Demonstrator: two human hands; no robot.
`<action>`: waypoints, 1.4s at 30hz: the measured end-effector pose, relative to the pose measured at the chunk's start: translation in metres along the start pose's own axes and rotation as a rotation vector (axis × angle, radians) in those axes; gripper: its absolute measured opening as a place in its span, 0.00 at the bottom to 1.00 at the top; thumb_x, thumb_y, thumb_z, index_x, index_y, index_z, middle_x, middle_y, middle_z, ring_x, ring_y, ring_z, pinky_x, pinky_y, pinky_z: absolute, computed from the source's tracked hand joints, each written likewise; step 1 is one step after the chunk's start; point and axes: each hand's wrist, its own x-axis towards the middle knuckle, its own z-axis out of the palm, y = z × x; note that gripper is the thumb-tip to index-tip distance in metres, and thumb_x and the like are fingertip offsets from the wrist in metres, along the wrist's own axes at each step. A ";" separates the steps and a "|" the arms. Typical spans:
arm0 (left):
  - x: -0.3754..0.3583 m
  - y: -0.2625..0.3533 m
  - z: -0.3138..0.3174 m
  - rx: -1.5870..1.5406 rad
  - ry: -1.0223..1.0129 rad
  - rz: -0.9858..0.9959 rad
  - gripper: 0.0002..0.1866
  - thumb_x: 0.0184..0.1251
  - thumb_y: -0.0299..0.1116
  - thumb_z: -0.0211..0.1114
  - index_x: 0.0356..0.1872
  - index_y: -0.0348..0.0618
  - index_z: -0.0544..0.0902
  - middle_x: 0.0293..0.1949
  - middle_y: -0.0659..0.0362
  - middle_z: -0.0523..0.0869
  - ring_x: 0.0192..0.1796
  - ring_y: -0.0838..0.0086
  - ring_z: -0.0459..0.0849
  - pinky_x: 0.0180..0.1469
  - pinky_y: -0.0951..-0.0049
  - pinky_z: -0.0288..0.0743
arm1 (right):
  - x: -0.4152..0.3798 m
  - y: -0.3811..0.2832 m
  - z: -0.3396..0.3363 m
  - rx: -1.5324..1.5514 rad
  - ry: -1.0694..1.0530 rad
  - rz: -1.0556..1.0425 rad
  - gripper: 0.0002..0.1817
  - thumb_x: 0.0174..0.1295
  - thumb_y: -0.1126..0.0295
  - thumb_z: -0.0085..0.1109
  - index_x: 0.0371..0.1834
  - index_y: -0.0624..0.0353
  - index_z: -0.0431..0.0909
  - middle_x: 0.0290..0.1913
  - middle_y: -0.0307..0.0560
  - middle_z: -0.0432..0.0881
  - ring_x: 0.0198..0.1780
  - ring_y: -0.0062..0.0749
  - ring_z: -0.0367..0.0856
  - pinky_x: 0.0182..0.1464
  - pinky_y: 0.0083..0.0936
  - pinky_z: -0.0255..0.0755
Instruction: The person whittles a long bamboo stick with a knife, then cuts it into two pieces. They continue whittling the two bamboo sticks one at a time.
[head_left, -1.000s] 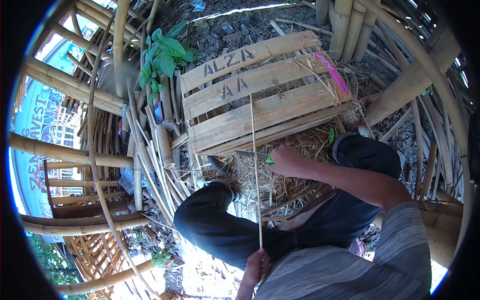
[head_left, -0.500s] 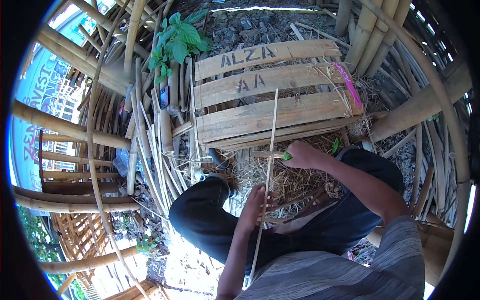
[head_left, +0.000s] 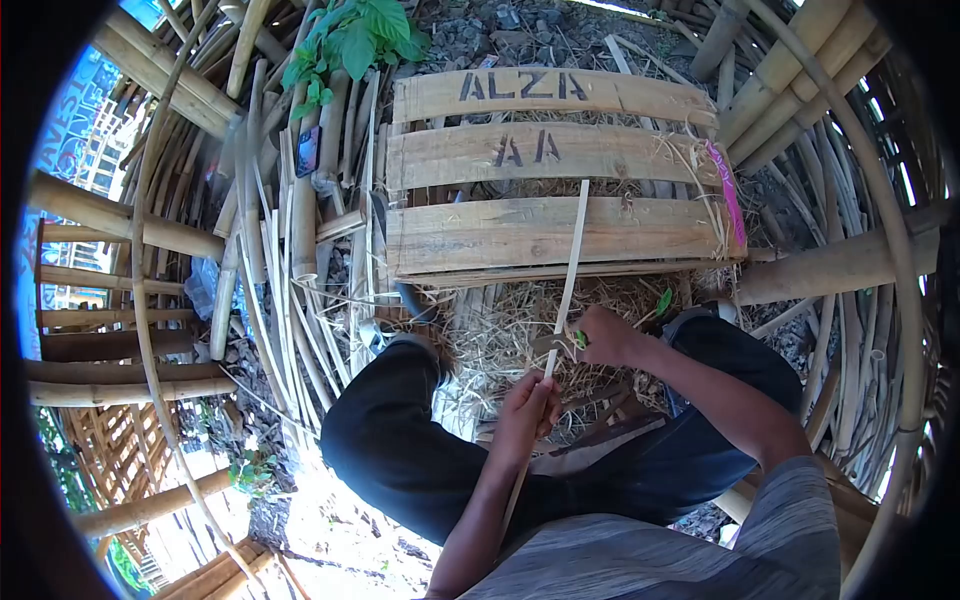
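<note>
A long, thin bamboo strip (head_left: 572, 262) runs upright through the middle of the head view, its lower end passing down by my lap. My left hand (head_left: 527, 408) is closed round it, fingers wrapped about the strip. Just above, my right hand (head_left: 608, 337) grips a knife by its green handle, most of which the fist hides. The short knife blade (head_left: 546, 343) points left and crosses the strip right above my left thumb. Behind the strip's upper end lies a slatted wooden crate (head_left: 480, 232) with dark stencilled letters.
Straw and shavings (head_left: 490, 345) cover the ground between my legs. Bamboo poles (head_left: 305, 230) and cut strips lie at left, with a phone (head_left: 307, 152) on them. A leafy plant (head_left: 358, 40) grows behind. Thick bamboo poles (head_left: 830, 270) stand and cross at right.
The knife has come down the strip, closer to my left hand. My left fingers have closed more tightly round the strip. The view has shifted slightly.
</note>
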 end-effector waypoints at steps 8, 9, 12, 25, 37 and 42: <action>0.000 0.008 -0.001 -0.186 -0.032 -0.214 0.14 0.74 0.41 0.43 0.28 0.46 0.67 0.16 0.69 0.60 0.15 0.88 0.53 0.16 0.84 0.46 | 0.001 -0.004 0.013 -0.040 -0.084 0.048 0.12 0.41 0.64 0.65 0.22 0.61 0.78 0.23 0.55 0.77 0.29 0.51 0.78 0.33 0.38 0.71; 0.000 0.006 -0.002 -0.196 -0.062 -0.239 0.15 0.74 0.42 0.43 0.27 0.47 0.66 0.16 0.70 0.59 0.15 0.88 0.53 0.16 0.84 0.46 | 0.002 -0.006 0.012 -0.002 -0.088 0.063 0.12 0.41 0.64 0.65 0.22 0.61 0.77 0.23 0.55 0.77 0.29 0.51 0.77 0.33 0.38 0.71; 0.001 0.003 -0.002 -0.134 -0.002 -0.228 0.16 0.73 0.44 0.44 0.25 0.49 0.65 0.16 0.71 0.58 0.15 0.88 0.51 0.16 0.84 0.44 | 0.004 -0.003 0.014 -0.036 -0.102 -0.010 0.11 0.41 0.64 0.65 0.23 0.61 0.77 0.23 0.55 0.77 0.29 0.51 0.77 0.33 0.38 0.71; -0.006 0.025 0.011 -0.117 -0.043 -0.159 0.19 0.72 0.46 0.44 0.19 0.55 0.59 0.15 0.72 0.55 0.14 0.88 0.50 0.15 0.83 0.40 | 0.016 -0.066 -0.041 -0.431 -0.207 0.098 0.19 0.43 0.59 0.61 0.26 0.68 0.80 0.24 0.64 0.78 0.31 0.55 0.80 0.37 0.40 0.76; -0.019 0.072 0.028 -0.085 -0.169 -0.134 0.20 0.73 0.45 0.42 0.19 0.55 0.56 0.15 0.72 0.52 0.16 0.86 0.48 0.16 0.81 0.39 | 0.000 -0.089 -0.071 -0.300 0.215 -0.096 0.16 0.45 0.62 0.59 0.20 0.69 0.76 0.19 0.63 0.76 0.27 0.57 0.78 0.33 0.42 0.74; -0.009 0.131 0.061 -0.016 -0.345 -0.020 0.19 0.74 0.46 0.40 0.21 0.54 0.57 0.16 0.72 0.52 0.16 0.86 0.48 0.16 0.82 0.40 | -0.004 -0.097 -0.124 -0.248 0.438 -0.113 0.17 0.49 0.60 0.60 0.19 0.66 0.76 0.18 0.61 0.76 0.25 0.56 0.78 0.32 0.41 0.73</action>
